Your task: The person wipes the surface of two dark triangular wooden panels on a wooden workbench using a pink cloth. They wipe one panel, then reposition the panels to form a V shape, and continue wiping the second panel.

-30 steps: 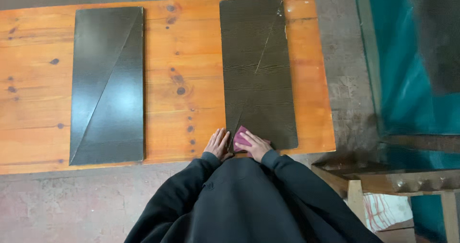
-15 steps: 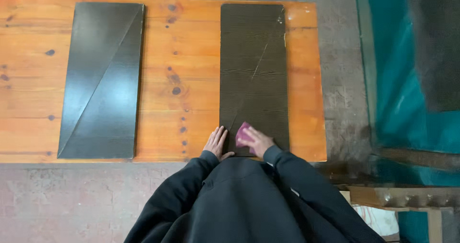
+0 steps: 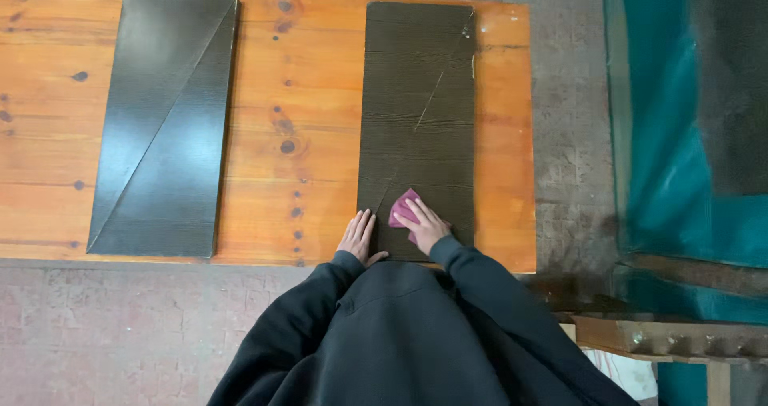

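Pink pad [image 3: 402, 208] under right hand [image 3: 424, 228], on dark panel [image 3: 418, 118].

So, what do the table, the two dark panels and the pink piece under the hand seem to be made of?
Table: pine-like wood, orange varnish; knots and grain show.
Right panel: probably wood-grain board, matt; fine lines across it.
Left panel: similar board, glossier; it reflects light.
Pink pad under the right hand: cloth or abrasive sheet; cannot tell.

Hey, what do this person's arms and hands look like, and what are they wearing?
Both arms are covered by long, loose sleeves of a dark charcoal-black sweatshirt, plain, with no visible markings; the cuffs end at the wrists. The left hand and right hand are bare, with no gloves. No rings or watch can be made out at this size.
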